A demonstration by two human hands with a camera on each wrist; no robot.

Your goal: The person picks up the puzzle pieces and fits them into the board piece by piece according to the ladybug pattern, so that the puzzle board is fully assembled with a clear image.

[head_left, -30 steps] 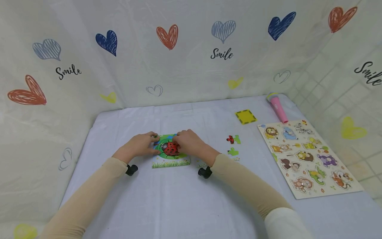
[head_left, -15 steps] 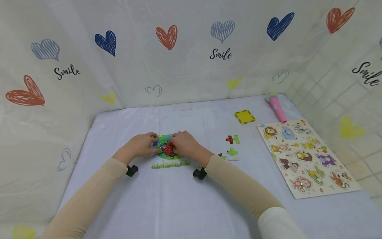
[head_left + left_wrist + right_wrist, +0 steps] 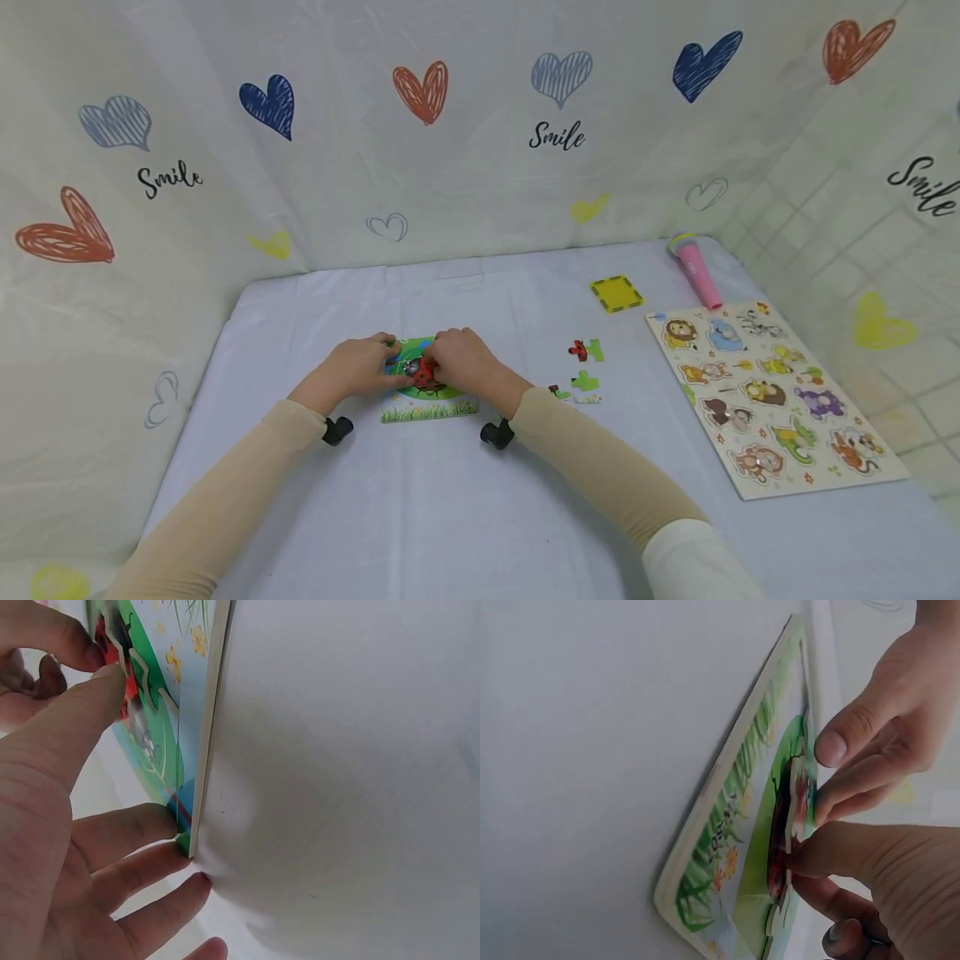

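Observation:
A ladybug jigsaw board (image 3: 427, 414) with a grass border lies flat on the white cloth. My right hand (image 3: 468, 358) is over its upper right part, pinching a red-and-black puzzle piece (image 3: 784, 814). In the right wrist view that piece is tilted, its pale edge raised above the picture. Extended fingers of my left hand (image 3: 352, 369) rest along the board's left edge. The left thumb (image 3: 94, 705) reaches across onto the red of the ladybug, close to the right fingertips. Part of the ladybug is hidden under the right hand.
Right of the board lie loose jigsaw pieces: a red-and-green one (image 3: 587, 350), a green one (image 3: 585, 382) and a small one (image 3: 558, 392) by the sleeve. Farther right are a yellow square frame (image 3: 617, 293), a pink toy microphone (image 3: 699, 271) and an animal puzzle board (image 3: 772, 400).
My right hand has shifted a little left over the ladybug, uncovering a small piece near its sleeve. My left thumb has slid slightly right onto the ladybug; the left fingers stay at the edge.

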